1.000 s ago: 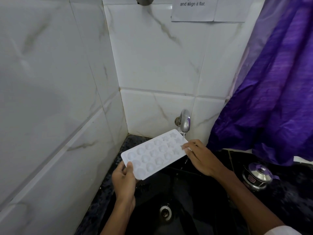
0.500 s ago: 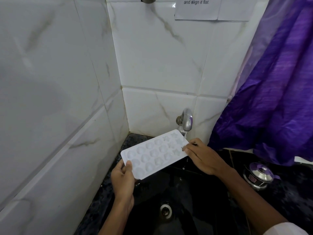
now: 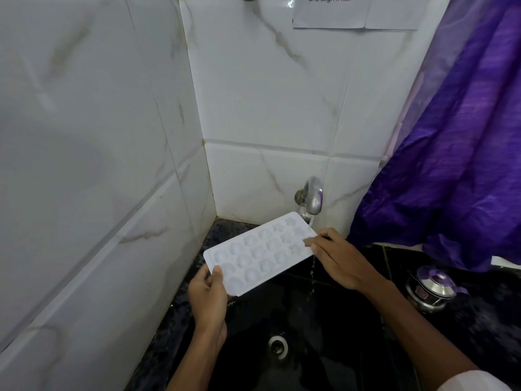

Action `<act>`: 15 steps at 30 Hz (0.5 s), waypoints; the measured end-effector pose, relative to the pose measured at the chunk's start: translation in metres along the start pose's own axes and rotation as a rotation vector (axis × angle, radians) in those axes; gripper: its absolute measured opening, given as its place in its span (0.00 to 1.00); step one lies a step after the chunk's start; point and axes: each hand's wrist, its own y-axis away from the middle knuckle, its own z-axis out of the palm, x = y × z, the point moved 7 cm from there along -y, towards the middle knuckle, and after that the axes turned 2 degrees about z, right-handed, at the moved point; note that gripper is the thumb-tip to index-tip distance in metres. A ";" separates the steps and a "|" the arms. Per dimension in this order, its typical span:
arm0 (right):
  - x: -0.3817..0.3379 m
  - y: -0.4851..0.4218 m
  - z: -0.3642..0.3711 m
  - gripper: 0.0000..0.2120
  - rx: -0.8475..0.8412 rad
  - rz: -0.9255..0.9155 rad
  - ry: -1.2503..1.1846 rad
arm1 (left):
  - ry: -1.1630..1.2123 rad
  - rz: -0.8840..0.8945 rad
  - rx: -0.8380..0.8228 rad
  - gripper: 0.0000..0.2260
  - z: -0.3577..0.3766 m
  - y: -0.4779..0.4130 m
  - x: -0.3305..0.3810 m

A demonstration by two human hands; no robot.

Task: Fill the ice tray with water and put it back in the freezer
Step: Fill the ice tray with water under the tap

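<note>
Two hands on the ice tray (image 3: pixel 259 253) here, and it hangs over the black sink (image 3: pixel 324 311) with its far right corner tucked under the tap (image 3: pixel 311 197). The left hand (image 3: pixel 207 294) clamps the near left corner, thumb pressed on top and fingers curled underneath. The right hand (image 3: pixel 341 261) pinches the far right edge, one digit flat on the rim and the rest mostly hidden below. Water is landing on that far corner, and a thin stream is spilling off the right edge and falling toward the drain (image 3: pixel 278 345). That's the worry: the tray looks slanted, so the near left cups may stay dry while the far ones overflow. It needs levelling and sliding along under the spout. Wet plastic held by corners alone could twist or slip, and a brimming tray will slosh on the walk to the freezer, which is nowhere in view. The space is tight too. The tiled wall (image 3: pixel 98 165) closes in on the left and far sides, so there's little room to shift the tray leftward. A purple curtain (image 3: pixel 451 136) hangs close on the right, just beside the tap and within splash range. A steel pot (image 3: pixel 431 290) sits on the dark counter (image 3: pixel 479 320) to the right, near the right forearm's way out. A paper note (image 3: pixel 338 9) is stuck high on the far wall.
</note>
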 end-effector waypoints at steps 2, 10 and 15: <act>0.003 0.002 0.004 0.17 -0.010 0.013 -0.018 | -0.013 0.000 0.002 0.10 -0.001 -0.001 -0.001; 0.017 0.013 0.007 0.11 0.108 0.098 -0.311 | -0.037 -0.014 -0.041 0.10 0.005 -0.001 -0.016; 0.034 0.021 0.015 0.11 0.154 0.332 -0.620 | -0.076 0.024 -0.083 0.10 0.006 -0.001 -0.016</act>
